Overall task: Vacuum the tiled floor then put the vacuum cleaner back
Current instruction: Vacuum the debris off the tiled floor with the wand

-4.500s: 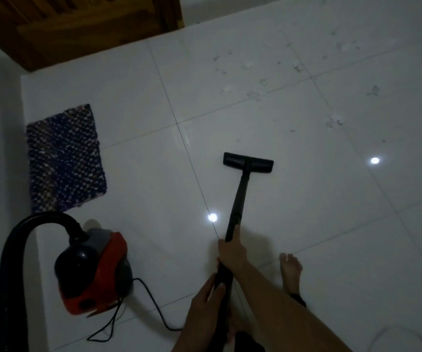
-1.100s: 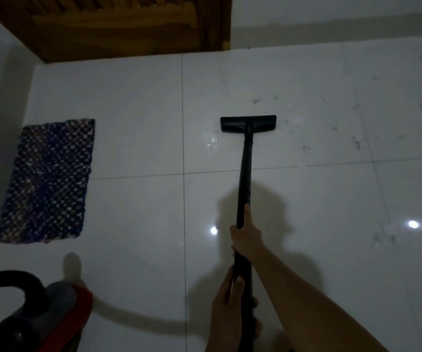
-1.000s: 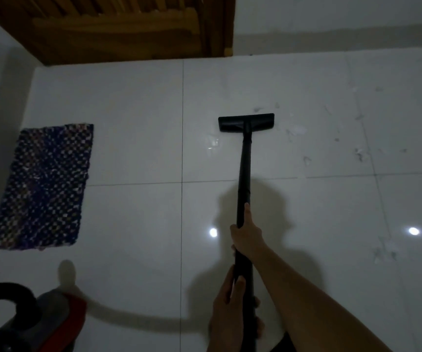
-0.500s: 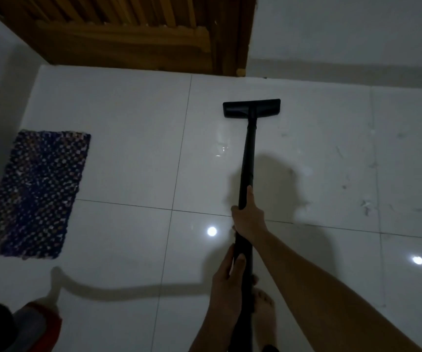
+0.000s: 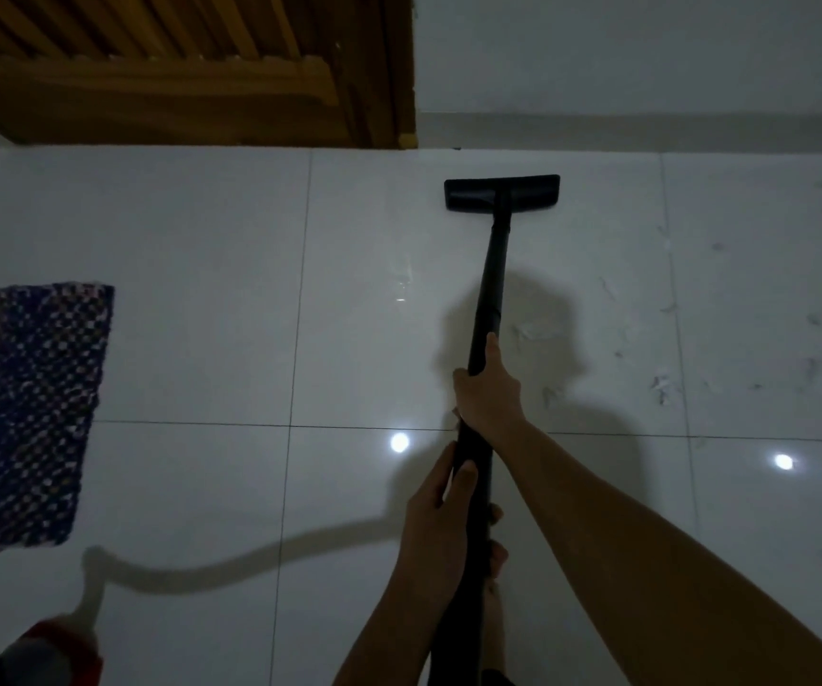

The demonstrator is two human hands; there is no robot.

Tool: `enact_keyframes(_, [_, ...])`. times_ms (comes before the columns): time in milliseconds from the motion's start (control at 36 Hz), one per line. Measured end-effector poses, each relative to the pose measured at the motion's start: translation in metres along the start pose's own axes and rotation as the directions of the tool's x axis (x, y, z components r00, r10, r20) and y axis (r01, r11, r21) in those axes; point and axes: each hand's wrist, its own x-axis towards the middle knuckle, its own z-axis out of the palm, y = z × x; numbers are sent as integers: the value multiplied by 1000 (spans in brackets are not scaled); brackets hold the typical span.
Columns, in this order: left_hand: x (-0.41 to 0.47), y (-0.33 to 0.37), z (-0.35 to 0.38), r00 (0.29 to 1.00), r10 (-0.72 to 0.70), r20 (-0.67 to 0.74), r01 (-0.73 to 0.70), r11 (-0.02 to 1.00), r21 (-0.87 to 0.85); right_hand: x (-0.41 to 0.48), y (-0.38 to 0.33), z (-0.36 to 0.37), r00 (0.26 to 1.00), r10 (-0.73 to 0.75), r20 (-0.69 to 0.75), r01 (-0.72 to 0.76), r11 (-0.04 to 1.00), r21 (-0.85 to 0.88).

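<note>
I hold a black vacuum wand [image 5: 490, 284] with both hands over a glossy white tiled floor [image 5: 201, 339]. My right hand [image 5: 490, 393] grips the wand higher up, my left hand [image 5: 441, 532] grips it lower, near my body. The flat black floor nozzle [image 5: 502, 192] rests on the tiles close to the far wall. The red and grey vacuum body [image 5: 47, 653] shows only partly at the bottom left corner. Bits of dust and debris [image 5: 661, 386] lie on the tiles to the right of the wand.
A dark blue woven mat [image 5: 22, 413] lies at the left edge. A wooden slatted door [image 5: 176, 66] stands at the far left, with a white wall [image 5: 646, 56] beside it. My bare foot [image 5: 493, 621] is under the wand. Ceiling lights reflect in the tiles.
The nozzle has slid forward across the tiles to near the far wall and door. The view has moved forward too, so the vacuum body has dropped toward the bottom left corner.
</note>
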Motion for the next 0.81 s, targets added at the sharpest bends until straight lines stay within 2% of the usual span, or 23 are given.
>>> enact_keyframes(389, [-27, -10, 28, 1000, -23, 5, 22, 997, 74, -21, 27, -30, 999, 39, -26, -38, 999, 35])
enact_keyframes(611, [-56, -38, 18, 1000, -6, 27, 3, 995, 96, -53, 51, -24, 998, 55, -8, -54, 996, 66])
enact_keyframes(806, [-81, -75, 1, 1000, -3, -16, 5, 993, 116, -86, 81, -9, 998, 69, 9, -69, 998, 12])
